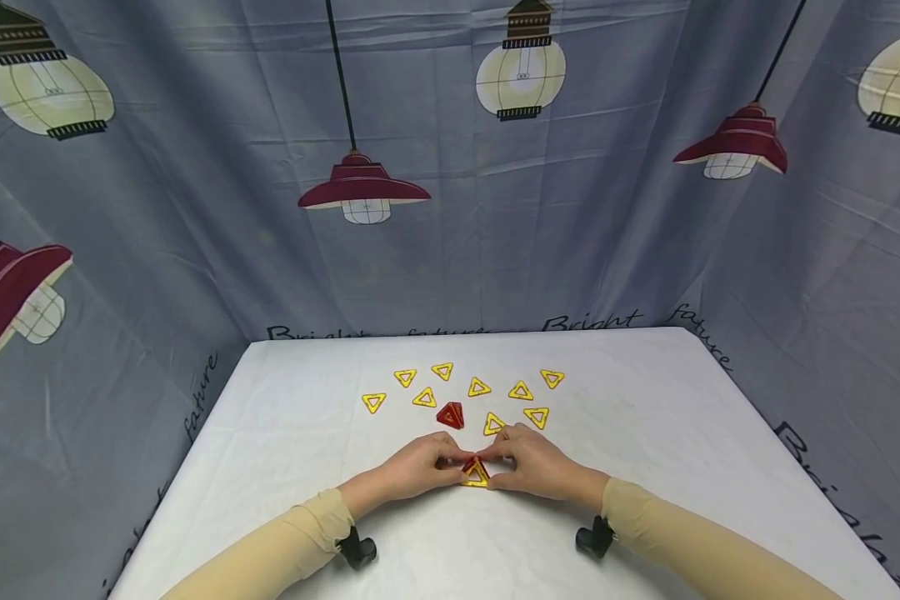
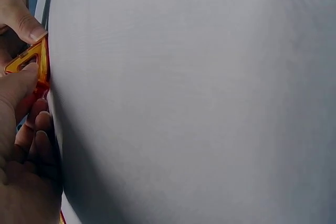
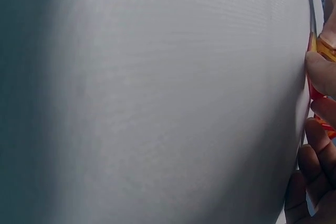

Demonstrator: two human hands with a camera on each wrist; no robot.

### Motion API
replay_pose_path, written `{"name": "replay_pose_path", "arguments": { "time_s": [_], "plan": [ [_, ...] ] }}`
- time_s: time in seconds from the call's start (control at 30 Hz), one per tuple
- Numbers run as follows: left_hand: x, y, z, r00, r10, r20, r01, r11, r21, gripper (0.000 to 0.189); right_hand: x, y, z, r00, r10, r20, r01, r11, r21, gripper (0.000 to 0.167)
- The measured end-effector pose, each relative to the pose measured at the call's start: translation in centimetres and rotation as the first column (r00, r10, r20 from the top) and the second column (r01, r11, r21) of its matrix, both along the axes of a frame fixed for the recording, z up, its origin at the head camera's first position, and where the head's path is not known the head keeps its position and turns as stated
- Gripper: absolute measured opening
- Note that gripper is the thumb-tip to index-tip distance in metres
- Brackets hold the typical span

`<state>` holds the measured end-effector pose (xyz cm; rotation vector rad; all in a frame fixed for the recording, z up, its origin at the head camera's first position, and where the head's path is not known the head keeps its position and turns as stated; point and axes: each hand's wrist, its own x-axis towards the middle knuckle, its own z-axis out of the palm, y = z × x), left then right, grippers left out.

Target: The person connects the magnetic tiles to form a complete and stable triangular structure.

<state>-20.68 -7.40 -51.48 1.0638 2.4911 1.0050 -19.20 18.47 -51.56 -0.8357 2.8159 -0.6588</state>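
At the near middle of the white table, both hands hold one small assembly of translucent triangular tiles, a yellow triangle tile in front with red pieces behind it. My left hand pinches its left side between thumb and fingers. On the opposite side, my right hand grips it with thumb and fingertips. The left wrist view gives a closer look at the yellow tile, a thumb over its face and red below. In the right wrist view, a thumb presses the red edge. Fingers hide much of the assembly.
A red pyramid-like piece stands just beyond the hands. Several loose yellow triangle tiles lie spread across the table behind it, one yellow tile right by the right fingers. A grey curtain printed with lamps surrounds the table.
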Motion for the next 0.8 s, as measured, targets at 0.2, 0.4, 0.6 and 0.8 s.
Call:
{"name": "replay_pose_path", "arguments": {
  "time_s": [0.2,0.4,0.6,0.8],
  "plan": [
    [0.28,-0.13,0.03,0.998,0.028,-0.047,-0.03,0.998,-0.05,0.041,-0.15,-0.08,-0.06,1.0,-0.007,0.003,0.007,1.0,-0.009,0.046],
    [0.67,-0.1,0.05,0.992,0.062,-0.112,-0.07,0.995,-0.072,0.034,-0.4,0.04,0.08,1.0,-0.005,0.027,0.005,1.0,-0.01,0.052],
    [0.86,-0.13,0.12,0.99,0.072,-0.123,-0.079,0.995,-0.055,0.026,-0.41,0.21,0.22,0.999,0.042,0.023,-0.042,0.999,0.021,0.051],
    [0.7,0.12,-0.07,0.988,0.117,-0.104,-0.121,0.992,-0.034,0.02,0.09,0.4,0.18,1.0,0.008,0.024,-0.007,1.0,-0.018,0.035]
  ]
}}
